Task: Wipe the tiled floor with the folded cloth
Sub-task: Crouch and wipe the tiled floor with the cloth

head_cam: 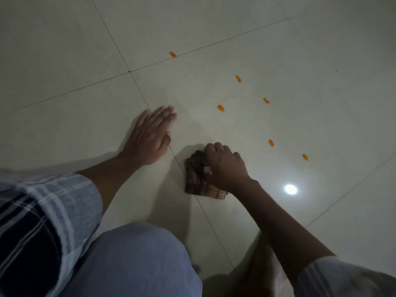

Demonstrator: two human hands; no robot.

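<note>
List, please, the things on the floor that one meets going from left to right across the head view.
Left hand flat on the tile → folded cloth → right hand gripping it → orange spot → orange spot.

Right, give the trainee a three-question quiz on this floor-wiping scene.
1. True or false: the left hand rests flat on the floor.
2. Which hand grips the cloth? A) left B) right C) both
3. How many orange spots, such as the nearest one, show on the tiles?

Key: 1 true; 2 B; 3 six.
</note>
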